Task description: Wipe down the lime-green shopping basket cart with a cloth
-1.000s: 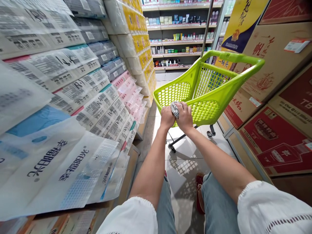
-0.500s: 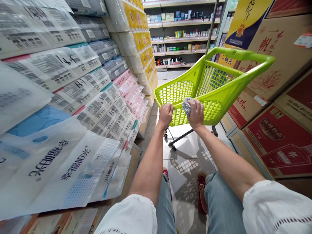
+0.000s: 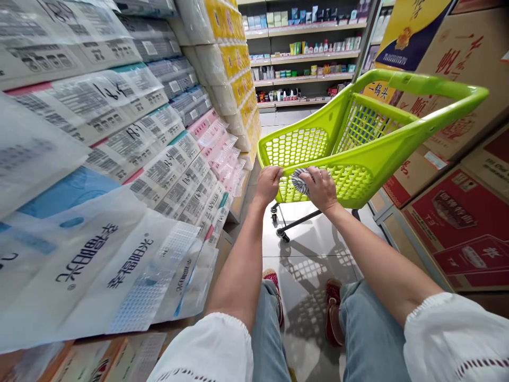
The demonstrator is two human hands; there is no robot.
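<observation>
A bright green plastic shopping cart (image 3: 350, 183) stands turned sideways in the aisle in front of me, its handle toward the right. My left hand (image 3: 269, 183) is closed over the rim at the cart's front left corner. Bunched under the fingers of my right hand (image 3: 321, 188) is a grey-and-white striped cloth (image 3: 300, 181), pressed against the perforated near side of the basket just below the rim. Part of the cloth is hidden by the fingers. The cart's wheels (image 3: 283, 236) rest on the tiled floor.
Stacked tissue packs (image 3: 131, 132) line the left, with yellow-and-white packs (image 3: 234, 58) behind them. Cardboard cartons (image 3: 457, 212) stand close on the right. Shelves of small bottles and boxes (image 3: 306, 53) are at the far end. Pale floor tiles (image 3: 274, 286) lie between my feet.
My right hand has moved the cloth from the rim slightly down and left along the cart's side. The cart appears a little farther right in view. My left hand keeps its hold.
</observation>
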